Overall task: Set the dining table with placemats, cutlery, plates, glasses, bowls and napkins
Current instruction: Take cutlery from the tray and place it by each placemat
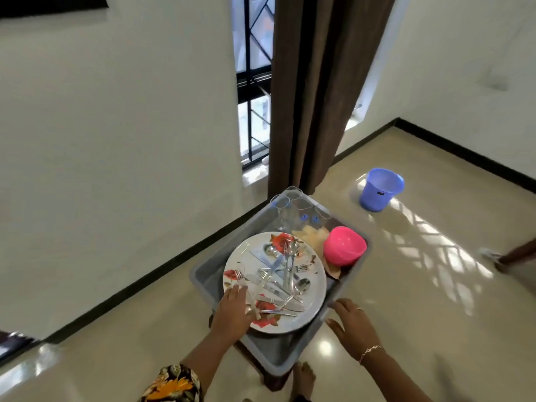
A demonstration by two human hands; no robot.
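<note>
Head view: our grey plastic tub (203, 281), long axis running away from us, carries a round white floral plate (314, 285) strewn with crossed steel cutlery (285, 271). Left hand (235, 307) curls round handles at the plate's near rim; right hand (352, 323), fingers spread, holds nothing beside the tub.

Left arm in a black sleeve (174, 384) with yellow-orange flowers — thin chain bracelet (369, 350) on the right wrist.

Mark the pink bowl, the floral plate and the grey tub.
pink bowl (344, 245), head view, outer side.
floral plate (243, 256), head view, bare upper-left part.
grey tub (275, 352), head view, near wall.
</note>
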